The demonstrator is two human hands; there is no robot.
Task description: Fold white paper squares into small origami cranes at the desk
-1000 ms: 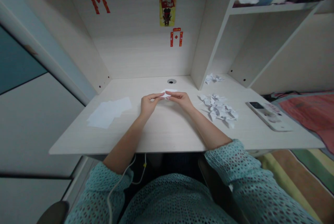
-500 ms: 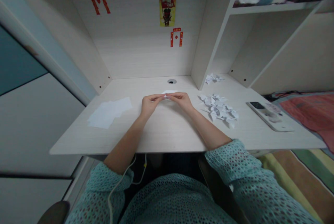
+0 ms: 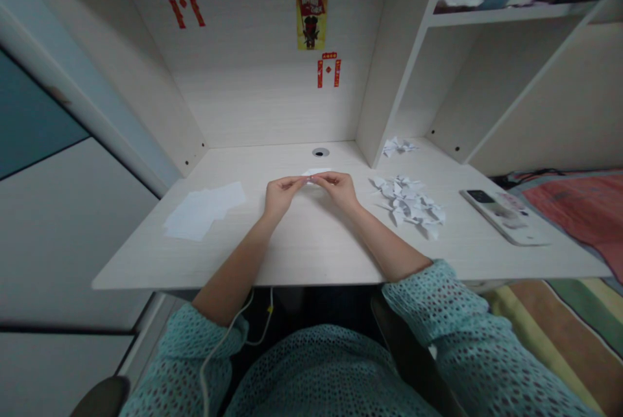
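Left hand (image 3: 281,198): is pinching the paper (image 3: 316,172), fingers closed.
Right hand (image 3: 341,190): is pinching it too, fingertips meeting the left's.
Paper: is showing behind the fingertips.
Sheets (image 3: 204,209): are lying left on the desk (image 3: 311,248).
Scraps (image 3: 407,200): are lying right.

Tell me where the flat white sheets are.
In the head view, the flat white sheets lie on the left side of the desk, left of the person's left hand.

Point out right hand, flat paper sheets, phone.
Right hand (image 3: 340,189): head view, middle of the hand.
Flat paper sheets (image 3: 200,211): head view, middle of the spread.
Phone (image 3: 507,218): head view, middle of its upward face.
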